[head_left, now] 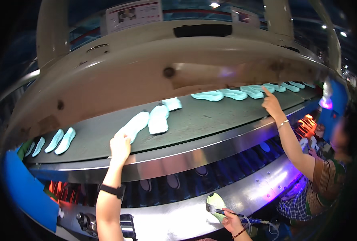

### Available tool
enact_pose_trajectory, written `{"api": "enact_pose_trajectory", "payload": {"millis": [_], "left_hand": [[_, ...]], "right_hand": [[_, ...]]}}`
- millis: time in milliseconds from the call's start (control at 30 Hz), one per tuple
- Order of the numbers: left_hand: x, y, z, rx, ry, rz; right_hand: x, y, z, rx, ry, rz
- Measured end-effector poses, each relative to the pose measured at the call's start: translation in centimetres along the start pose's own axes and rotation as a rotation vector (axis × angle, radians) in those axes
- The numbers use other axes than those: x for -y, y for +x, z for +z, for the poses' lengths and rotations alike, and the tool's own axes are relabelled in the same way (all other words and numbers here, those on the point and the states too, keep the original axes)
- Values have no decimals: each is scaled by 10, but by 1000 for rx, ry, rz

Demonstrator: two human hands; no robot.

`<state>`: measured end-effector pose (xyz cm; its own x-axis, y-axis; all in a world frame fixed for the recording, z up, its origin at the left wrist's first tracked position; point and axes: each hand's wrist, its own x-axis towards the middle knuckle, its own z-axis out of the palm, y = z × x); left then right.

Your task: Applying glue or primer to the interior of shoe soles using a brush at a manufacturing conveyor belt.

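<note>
My left hand (120, 148) reaches up to the belt's near edge, its fingers closed on the near end of a pale aqua shoe sole (136, 123). Two more aqua pieces lie just right of it, a white-faced sole (159, 119) and another one (172, 104) partly under the hood. Low in the picture, my right hand (230, 221) grips a dark-handled brush (219, 211). Its bristles rest on a yellow-green sole (216, 199) at the metal ledge. A clear tube (249, 225) runs close by my right hand.
A beige hood (126, 72) overhangs the dark conveyor belt (186, 124). Aqua soles (66, 141) stand at its left; several more line its far right. A co-worker's hand (271, 105) points at those. Below are a lower level with soles (173, 180), orange-glowing openings (307, 125) and a black bottle (86, 223).
</note>
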<state>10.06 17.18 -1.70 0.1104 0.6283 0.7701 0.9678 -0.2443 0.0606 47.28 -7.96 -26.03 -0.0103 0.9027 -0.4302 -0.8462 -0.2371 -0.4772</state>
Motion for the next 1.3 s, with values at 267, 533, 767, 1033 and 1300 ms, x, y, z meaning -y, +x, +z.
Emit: {"api": "enact_pose_trajectory", "payload": {"millis": [267, 533, 767, 1033, 1300], "left_hand": [[-66, -17, -54, 47, -368, -223], [-94, -116, -85, -524, -1672, -598], [-88, -200, -89, 324, -2449, -702], [-143, -297, -3, 798, -2587, -1142], [-178, -295, -7, 782, -2697, -1204]], "right_hand": [[9, -10, -14, 86, -30, -96], [15, -25, 17, 102, -141, -248], [17, -27, 52, 259, -156, -290], [-9, -14, 71, 385, -308, -226], [-21, 7, 93, 303, -531, -167]]}}
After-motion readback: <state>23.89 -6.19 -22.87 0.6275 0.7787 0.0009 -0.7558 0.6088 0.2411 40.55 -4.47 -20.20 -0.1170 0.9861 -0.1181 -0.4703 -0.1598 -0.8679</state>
